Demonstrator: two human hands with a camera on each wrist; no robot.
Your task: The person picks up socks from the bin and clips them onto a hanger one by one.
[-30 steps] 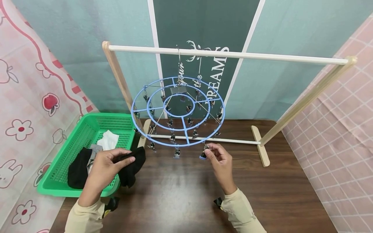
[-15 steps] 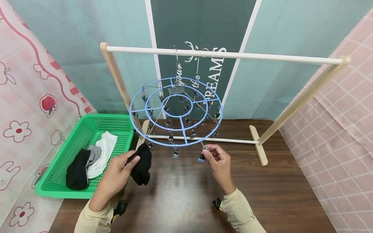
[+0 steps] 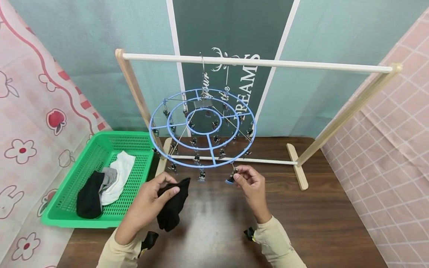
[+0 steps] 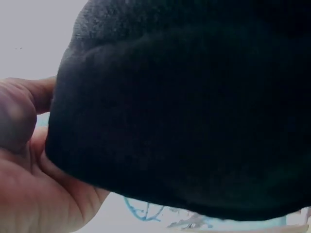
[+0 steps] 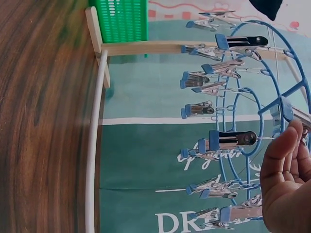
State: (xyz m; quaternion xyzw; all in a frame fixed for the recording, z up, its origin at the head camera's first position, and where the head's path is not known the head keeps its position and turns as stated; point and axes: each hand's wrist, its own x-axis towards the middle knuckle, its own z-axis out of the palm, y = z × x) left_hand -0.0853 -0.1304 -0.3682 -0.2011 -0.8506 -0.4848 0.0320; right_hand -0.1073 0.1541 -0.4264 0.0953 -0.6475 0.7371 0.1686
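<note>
My left hand [image 3: 147, 204] pinches a black sock [image 3: 173, 209] by its upper edge, between thumb and fingers, and the cloth hangs down in front of the green basket's right side. Close up in the left wrist view, the sock [image 4: 184, 116] covers most of the picture. My right hand [image 3: 252, 186] pinches a metal clip [image 3: 231, 176] with blue tips, which hangs from the front right of a round blue hanger [image 3: 210, 147]. In the right wrist view the clip [image 5: 282, 114] is partly hidden by my fingers. The sock and this clip are apart.
A green basket [image 3: 53, 208] at the left holds a black sock [image 3: 89, 197], a grey cloth [image 3: 108, 176] and a white one [image 3: 118, 178]. The hanger hooks onto the white bar [image 3: 285, 64] of a wooden rack. Several other clips dangle around the hanger's rings.
My left hand has carried the black sock rightward, from beside the basket toward the hanger's front. My right hand stays at the same clip, which now tilts a little more.
</note>
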